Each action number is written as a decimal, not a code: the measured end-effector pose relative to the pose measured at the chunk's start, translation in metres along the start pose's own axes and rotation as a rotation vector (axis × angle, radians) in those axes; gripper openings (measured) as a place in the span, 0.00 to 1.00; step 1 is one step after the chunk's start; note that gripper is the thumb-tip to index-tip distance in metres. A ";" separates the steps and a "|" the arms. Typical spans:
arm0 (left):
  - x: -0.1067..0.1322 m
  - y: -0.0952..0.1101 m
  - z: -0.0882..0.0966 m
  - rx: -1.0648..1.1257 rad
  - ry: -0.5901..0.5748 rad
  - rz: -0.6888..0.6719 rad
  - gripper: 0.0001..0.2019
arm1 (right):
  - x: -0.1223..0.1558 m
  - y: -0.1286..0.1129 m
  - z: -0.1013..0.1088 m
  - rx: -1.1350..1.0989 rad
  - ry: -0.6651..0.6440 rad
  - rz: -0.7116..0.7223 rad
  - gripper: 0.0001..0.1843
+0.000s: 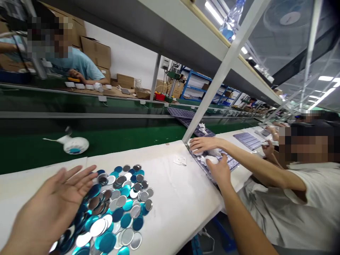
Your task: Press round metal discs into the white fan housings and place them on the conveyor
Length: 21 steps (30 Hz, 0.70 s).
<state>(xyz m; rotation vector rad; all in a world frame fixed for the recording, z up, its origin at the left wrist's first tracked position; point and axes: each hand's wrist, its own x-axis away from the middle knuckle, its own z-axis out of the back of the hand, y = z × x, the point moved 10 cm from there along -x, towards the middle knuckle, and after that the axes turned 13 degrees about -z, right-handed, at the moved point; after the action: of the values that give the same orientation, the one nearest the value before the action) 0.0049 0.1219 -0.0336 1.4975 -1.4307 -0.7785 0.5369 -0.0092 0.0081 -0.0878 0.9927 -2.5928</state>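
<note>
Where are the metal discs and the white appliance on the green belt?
Metal discs (121,201): head view, a disc mid-pile.
White appliance (76,145): head view, its round body.

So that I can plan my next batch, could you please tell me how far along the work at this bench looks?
Done, it seems: a white round unit lies on the green conveyor belt. In hand: the right hand is at a white piece in a slotted tray, near a co-worker's hand. Left: a large pile of teal and silver metal discs by the open left hand.
</note>
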 end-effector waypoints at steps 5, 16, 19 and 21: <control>0.059 -0.029 -0.052 -0.084 -0.313 0.189 0.19 | 0.125 -0.015 -0.018 -0.273 -0.309 0.130 0.42; 0.081 -0.035 -0.064 0.174 -0.249 0.176 0.19 | 0.253 -0.122 -0.094 -0.214 -0.831 0.635 0.20; 0.072 -0.031 -0.057 0.188 -0.201 0.183 0.18 | 0.241 -0.124 -0.112 -0.012 -0.807 0.751 0.13; 0.072 -0.031 -0.056 0.207 -0.187 0.214 0.19 | 0.243 -0.125 -0.123 0.027 -0.817 0.800 0.10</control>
<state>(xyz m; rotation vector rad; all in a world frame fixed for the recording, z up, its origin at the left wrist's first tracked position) 0.0776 0.0591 -0.0297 1.4222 -1.8254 -0.6676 0.2489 0.0689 -0.0191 -0.5612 0.5161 -1.5903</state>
